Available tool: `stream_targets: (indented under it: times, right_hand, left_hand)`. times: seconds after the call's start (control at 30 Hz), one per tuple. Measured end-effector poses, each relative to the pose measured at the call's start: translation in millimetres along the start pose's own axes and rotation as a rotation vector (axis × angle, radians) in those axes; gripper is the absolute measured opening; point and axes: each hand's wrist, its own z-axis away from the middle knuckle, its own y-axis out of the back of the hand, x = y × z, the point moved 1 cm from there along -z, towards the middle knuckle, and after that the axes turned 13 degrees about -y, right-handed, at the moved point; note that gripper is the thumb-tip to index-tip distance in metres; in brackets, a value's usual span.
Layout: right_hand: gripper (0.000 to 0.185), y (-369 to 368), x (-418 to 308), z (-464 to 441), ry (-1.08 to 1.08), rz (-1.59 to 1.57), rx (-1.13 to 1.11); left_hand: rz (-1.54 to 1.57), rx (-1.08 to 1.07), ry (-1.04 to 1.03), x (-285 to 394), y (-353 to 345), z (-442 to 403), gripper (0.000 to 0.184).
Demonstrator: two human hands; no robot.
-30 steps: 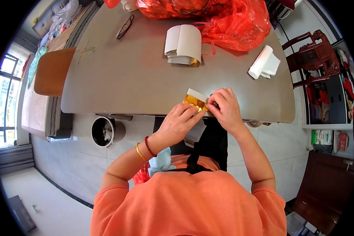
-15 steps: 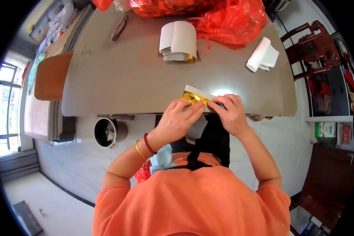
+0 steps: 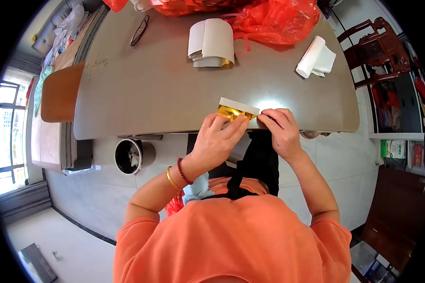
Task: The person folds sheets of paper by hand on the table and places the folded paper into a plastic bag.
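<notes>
Gold paper (image 3: 227,112) lies at the near edge of the tabletop (image 3: 146,94), the right hand (image 3: 282,131) pinching its corner, the left hand (image 3: 218,141) laying fingertips on it, grip unclear, where steady pressure should prevent skewing.

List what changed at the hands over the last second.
The right hand moved rightward, away from the left hand's fingertips, to the right corner of the gold paper. More of the paper's white edge shows. The left hand stayed on the paper. Paper stack, white roll, glasses and red bag stayed put.
</notes>
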Motion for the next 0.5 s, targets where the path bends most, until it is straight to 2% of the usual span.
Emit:
stream_targets:
  times: [0.2,0.33,0.5]
  right_hand:
    - [0.029,-5.1,-3.9,1.9,0.041,0.088,-0.015]
    - [0.027,-4.4,-3.8,0.1,0.028,0.083,-0.012]
    - [0.027,-8.6,2.1,6.6,-0.105,0.012,0.020]
  left_hand:
    - [-0.009,0.006,0.059,5.4,-1.8,-3.1,0.047]
    - [0.054,0.028,0.011,-3.3,3.7,1.4,0.046]
    - [0.092,0.058,-0.009,-5.2,4.3,6.3,0.044]
